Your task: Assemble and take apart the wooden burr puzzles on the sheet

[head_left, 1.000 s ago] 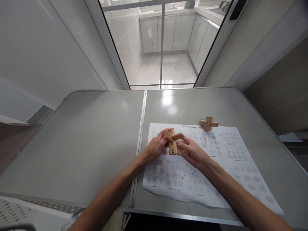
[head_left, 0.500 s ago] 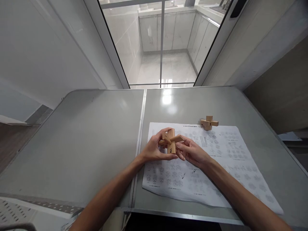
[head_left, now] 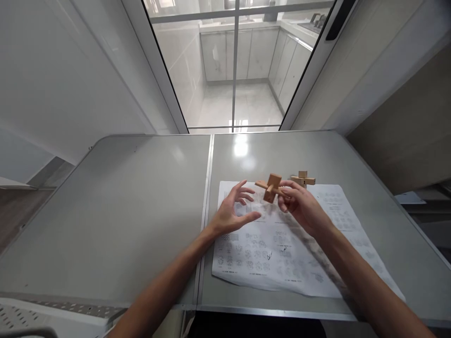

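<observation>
My right hand point(head_left: 301, 204) grips one end of a wooden burr puzzle point(head_left: 270, 188), several notched blocks crossed through each other, and holds it up over the paper. Left of it, my left hand point(head_left: 237, 209) is empty, thumb and fingers spread apart in a curve, not touching the puzzle. Both hands are above a large printed sheet point(head_left: 260, 263) covered in small diagrams. A second wooden burr puzzle point(head_left: 303, 178) rests near the sheet's far edge, partly hidden behind my right hand.
The grey folding table point(head_left: 141, 202) has a metal seam point(head_left: 207, 188) running front to back beside the sheet. A glass door point(head_left: 234, 70) stands beyond the far edge. At the lower left is a white perforated surface point(head_left: 52, 317).
My left hand has let go of the puzzle and its fingers have spread. The right hand has carried the puzzle to the right and farther away. The view has shifted slightly.
</observation>
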A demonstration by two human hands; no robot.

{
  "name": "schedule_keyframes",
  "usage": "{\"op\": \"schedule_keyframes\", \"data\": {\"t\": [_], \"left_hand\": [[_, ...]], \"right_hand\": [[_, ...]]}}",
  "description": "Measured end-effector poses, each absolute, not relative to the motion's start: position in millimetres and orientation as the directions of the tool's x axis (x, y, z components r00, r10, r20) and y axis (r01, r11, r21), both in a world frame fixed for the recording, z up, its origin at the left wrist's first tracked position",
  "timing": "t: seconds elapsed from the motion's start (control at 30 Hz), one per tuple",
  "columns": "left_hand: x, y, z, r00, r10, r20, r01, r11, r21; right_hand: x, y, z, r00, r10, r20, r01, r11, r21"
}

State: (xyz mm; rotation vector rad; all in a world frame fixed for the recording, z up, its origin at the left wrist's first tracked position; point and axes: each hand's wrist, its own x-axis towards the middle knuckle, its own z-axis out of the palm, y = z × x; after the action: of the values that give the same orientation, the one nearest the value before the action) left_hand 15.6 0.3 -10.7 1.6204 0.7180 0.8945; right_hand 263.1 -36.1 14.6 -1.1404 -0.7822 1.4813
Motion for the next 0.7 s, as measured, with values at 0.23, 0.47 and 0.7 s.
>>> {"op": "schedule_keyframes", "data": {"t": [0.23,0.47,0.7], "left_hand": [[16,-4,-10,0.48,0.847,0.228,0.063,-0.293,0.954],[15,-7,-8,0.48,0.824,0.302,0.184,-0.432,0.883],[13,-9,-9,0.521,0.737,0.43,0.3,-0.63,0.716]], "right_hand": [[300,-70,30,0.229,0.939,-0.258,-0.143,-0.229,-0.963],[329,-95,34,0.446,0.872,-0.204,0.092,-0.271,-0.958],[353,-86,24,0.496,0.839,-0.226,0.217,-0.372,-0.903]]}}
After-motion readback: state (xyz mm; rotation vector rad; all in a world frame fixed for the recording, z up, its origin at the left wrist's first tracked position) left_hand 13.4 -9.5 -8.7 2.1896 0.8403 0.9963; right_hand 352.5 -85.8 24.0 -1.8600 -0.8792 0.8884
